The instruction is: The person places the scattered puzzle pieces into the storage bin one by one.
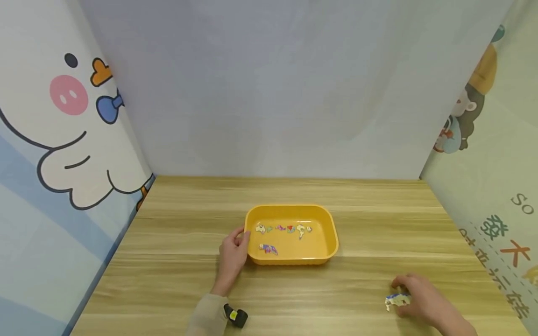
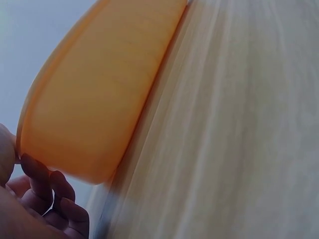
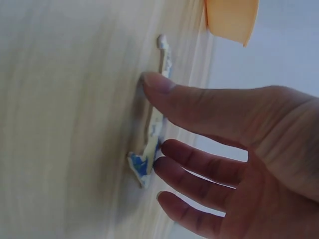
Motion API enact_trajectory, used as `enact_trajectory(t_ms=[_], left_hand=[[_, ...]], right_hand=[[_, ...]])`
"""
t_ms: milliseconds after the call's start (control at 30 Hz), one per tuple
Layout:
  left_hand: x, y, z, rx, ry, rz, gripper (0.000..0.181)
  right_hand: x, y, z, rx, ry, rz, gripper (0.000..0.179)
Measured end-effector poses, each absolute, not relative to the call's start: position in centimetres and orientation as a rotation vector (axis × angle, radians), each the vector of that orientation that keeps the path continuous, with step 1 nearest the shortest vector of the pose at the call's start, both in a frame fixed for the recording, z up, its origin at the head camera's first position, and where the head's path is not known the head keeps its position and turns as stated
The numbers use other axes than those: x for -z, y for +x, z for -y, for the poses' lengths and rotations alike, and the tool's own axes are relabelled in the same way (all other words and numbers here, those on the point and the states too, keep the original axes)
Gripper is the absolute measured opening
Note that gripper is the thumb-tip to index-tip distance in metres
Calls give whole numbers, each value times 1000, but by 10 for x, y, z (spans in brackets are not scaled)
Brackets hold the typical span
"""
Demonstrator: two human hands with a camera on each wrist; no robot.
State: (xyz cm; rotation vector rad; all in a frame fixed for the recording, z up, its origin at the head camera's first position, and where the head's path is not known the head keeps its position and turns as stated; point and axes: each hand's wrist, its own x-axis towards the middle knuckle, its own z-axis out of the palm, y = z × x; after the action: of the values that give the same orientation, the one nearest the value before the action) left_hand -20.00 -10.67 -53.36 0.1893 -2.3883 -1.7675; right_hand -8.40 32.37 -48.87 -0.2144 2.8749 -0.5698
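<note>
A yellow plastic tray [image 1: 292, 255] stands on the table with several small, irregular, colourful flat pieces inside. My left hand [image 1: 233, 252] grips its left end, thumb at the rim and fingers against the outer wall; the left wrist view shows this grip on the tray wall [image 2: 94, 109]. To the right and nearer me lies a cream and blue flat piece [image 1: 397, 300] with a jagged outline. Over it is my right hand [image 1: 424, 298], thumb on one side and bent fingers on the other. In the right wrist view the thumb crosses in front of the piece [image 3: 155, 124].
Inside the tray, a row of small pieces [image 1: 301, 229] runs along the back, and a purple-blue piece [image 1: 268, 249] lies at front left. The wood-grain table [image 1: 189, 200] meets a plain pale backdrop [image 1: 269, 93] behind. Printed cloths [image 1: 496, 186] hang on both sides.
</note>
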Motion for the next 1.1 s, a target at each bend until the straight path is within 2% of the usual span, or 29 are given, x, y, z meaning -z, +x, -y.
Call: enact_trajectory(t_ms=[233, 800, 1100], left_hand=[[535, -201, 106, 1752, 198, 2384, 32], [533, -201, 107, 1763, 175, 2394, 33], [530, -201, 107, 1773, 173, 2385, 33]], right_hand=[[493, -81, -327, 597, -204, -2868, 35], [495, -82, -341, 708, -328, -2808, 33], [496, -85, -344, 877, -486, -2640, 33]])
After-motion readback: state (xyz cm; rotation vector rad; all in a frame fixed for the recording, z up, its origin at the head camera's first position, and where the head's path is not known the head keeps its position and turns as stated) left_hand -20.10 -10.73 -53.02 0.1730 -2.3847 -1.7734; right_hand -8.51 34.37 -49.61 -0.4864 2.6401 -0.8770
